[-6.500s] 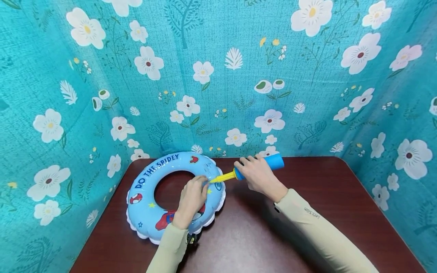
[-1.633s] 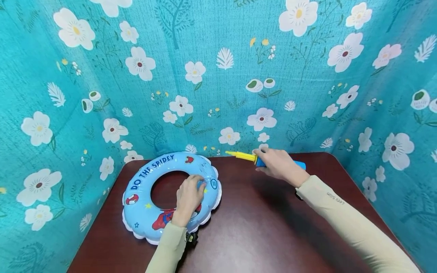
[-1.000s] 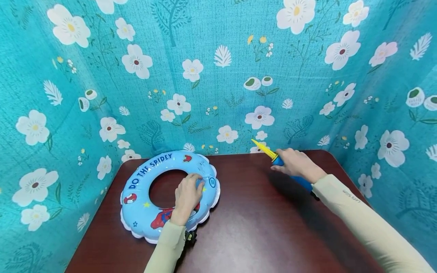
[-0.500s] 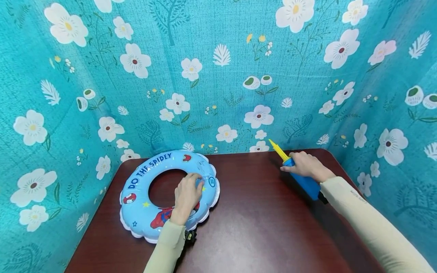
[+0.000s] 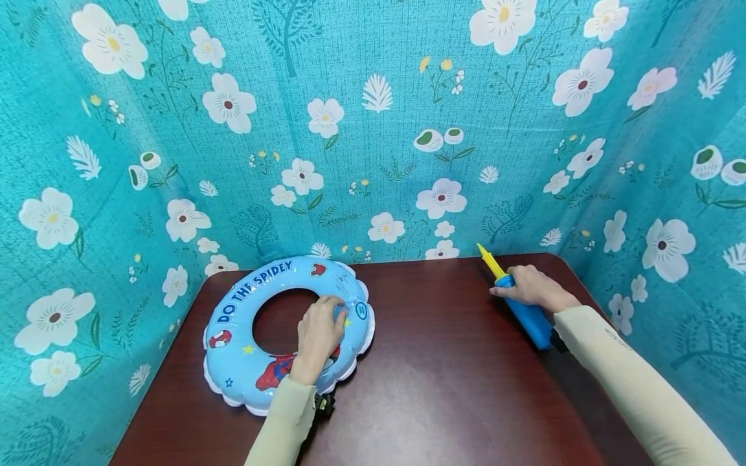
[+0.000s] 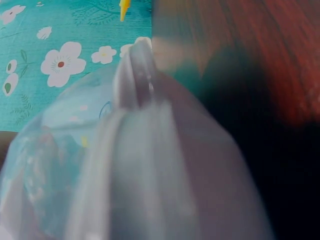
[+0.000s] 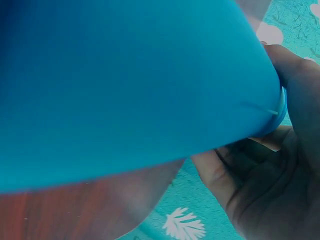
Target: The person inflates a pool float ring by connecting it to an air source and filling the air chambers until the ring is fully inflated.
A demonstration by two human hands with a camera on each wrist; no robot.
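Note:
A light-blue inflatable swim ring [image 5: 245,304] with cartoon prints and a white scalloped edge lies on the left of the table. My left hand [image 5: 319,333] is on its right side, fingers bent and pinching at the valve spot, which the hand covers. In my right hand [image 5: 533,287] is a hand air pump [image 5: 527,320], gripped near its front collar. Its blue barrel slants down towards the wrist, and the yellow nozzle [image 5: 491,262] points up and away to the left. The barrel fills much of the right wrist view, with the right fingers [image 7: 217,175] around its end.
The dark red-brown table [image 5: 419,362] carries the ring and stretches between it and the pump. A turquoise flowered curtain [image 5: 373,162] hangs behind the table and along both sides. The table's far edge runs just beyond the nozzle.
My right hand has drawn the pump away from the ring's valve towards the table's right side, turning its nozzle from leftward to upward. The left hand stays on the ring.

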